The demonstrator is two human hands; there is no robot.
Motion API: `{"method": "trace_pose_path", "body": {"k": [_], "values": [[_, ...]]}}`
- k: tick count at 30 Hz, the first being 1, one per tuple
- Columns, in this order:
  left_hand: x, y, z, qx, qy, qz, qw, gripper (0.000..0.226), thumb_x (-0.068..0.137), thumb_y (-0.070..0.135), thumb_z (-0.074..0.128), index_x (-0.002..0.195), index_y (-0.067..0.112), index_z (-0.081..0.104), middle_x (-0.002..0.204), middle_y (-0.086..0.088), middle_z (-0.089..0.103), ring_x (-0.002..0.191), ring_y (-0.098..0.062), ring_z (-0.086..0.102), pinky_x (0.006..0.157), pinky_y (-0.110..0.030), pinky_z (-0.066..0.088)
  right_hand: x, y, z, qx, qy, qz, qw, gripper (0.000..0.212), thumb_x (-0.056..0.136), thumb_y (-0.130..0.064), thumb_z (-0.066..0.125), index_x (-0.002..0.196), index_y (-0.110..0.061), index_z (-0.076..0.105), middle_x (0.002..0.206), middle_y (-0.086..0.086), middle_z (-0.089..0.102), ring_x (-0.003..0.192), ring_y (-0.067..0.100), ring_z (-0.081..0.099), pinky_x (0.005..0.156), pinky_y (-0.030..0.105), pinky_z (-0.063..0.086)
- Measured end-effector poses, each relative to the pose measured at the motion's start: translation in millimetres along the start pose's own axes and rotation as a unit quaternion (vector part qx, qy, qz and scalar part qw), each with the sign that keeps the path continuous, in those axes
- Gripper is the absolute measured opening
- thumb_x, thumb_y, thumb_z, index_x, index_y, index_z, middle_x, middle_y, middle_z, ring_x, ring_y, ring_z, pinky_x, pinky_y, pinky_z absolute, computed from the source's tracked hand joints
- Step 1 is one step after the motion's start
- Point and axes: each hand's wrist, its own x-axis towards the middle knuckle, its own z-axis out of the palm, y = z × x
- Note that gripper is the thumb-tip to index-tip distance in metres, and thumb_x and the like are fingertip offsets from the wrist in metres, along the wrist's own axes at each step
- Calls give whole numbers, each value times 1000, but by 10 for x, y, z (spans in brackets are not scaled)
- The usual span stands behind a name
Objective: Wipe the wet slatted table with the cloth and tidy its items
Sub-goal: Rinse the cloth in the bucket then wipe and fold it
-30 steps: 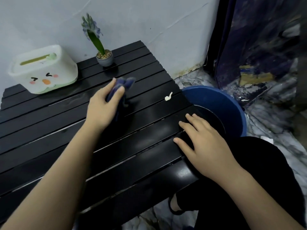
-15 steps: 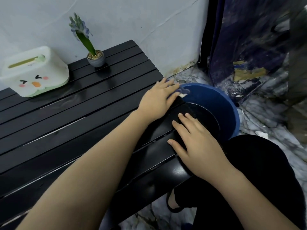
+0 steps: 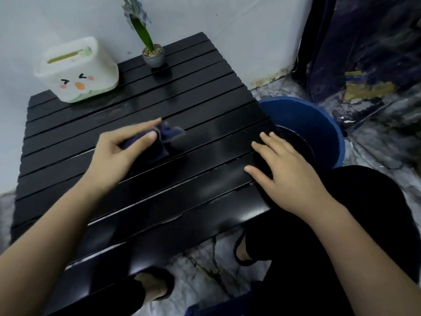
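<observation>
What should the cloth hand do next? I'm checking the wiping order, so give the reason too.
Probably press the cloth flat and sweep toward the near edge: the left hand holds it bunched mid-table, the near slats look unwiped, and the right hand steadies the table's right edge.

The black slatted surface stands against a pale wall, its slats glossy. At its far edge sit a white tissue box with a cartoon face and, to its right, a small grey potted plant; a dark blue cloth lies bunched near the middle, and a flat hand rests on the right edge
</observation>
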Motion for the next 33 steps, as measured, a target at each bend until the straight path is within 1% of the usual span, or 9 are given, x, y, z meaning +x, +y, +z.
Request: {"method": "trace_pose_path", "body": {"k": [3,5,7,11,18,25,27,30,33], "values": [[-520,-273,-94,187,-70,10,980,50,95,47,54,140,25,56,158,5,38,150,-9,28,122,-25,20,-10,-13,-6,1,-3,1,1000,62,96,-53,46,148,-19,42,159,3,29,149,17,17,118,34,18],[-614,-377,5,282,-73,41,956,55,96,51,42,145,27,49,163,2,27,154,-18,13,126,-37,12,-24,-23,-5,1,-4,4,1000,61,97,-52,46,148,-18,42,159,3,29,149,17,17,118,35,18],[-532,-362,140,288,-67,63,953,48,101,45,43,145,27,50,161,0,33,153,-23,17,125,-43,18,-28,-43,5,0,-4,10,1000,61,97,-51,45,148,-17,40,160,3,28,149,17,15,119,36,18],[-235,-246,479,293,-67,94,949,42,101,33,50,142,25,54,156,-3,42,151,-26,27,121,-41,29,-27,-89,30,-1,-5,17,1000,60,99,-48,44,149,-15,38,161,6,26,150,20,14,121,38,16],[333,78,1053,285,-111,135,943,43,103,28,50,145,19,51,157,-8,40,151,-31,25,121,-46,28,-28,-96,55,-18,-1,18,1000,60,100,-46,41,150,-14,37,160,9,26,150,23,14,121,37,13],[951,254,1549,300,-119,163,932,44,105,33,44,147,22,48,156,-5,41,150,-29,26,119,-44,28,-71,-110,49,-21,15,19,999,55,98,-43,49,141,-10,49,152,12,40,146,26,26,118,41,27],[1133,338,1718,319,-116,180,923,42,106,34,42,145,21,51,148,-6,50,142,-31,38,114,-42,36,-74,-108,47,-23,17,20,999,54,98,-44,50,140,-10,51,152,11,41,146,25,27,118,39,27],[1344,441,1854,357,-102,232,899,38,106,34,40,138,21,58,128,-7,58,115,-29,51,99,-38,41,-66,-94,25,-24,19,16,999,53,97,-46,51,139,-12,53,150,8,44,144,23,30,116,37,30],[1511,458,1753,224,-56,226,947,31,103,26,51,126,15,69,115,-12,65,107,-28,58,96,-37,43,-37,-72,5,-6,38,11,999,51,95,-43,55,136,-13,55,145,8,49,140,25,36,113,39,35]]}}
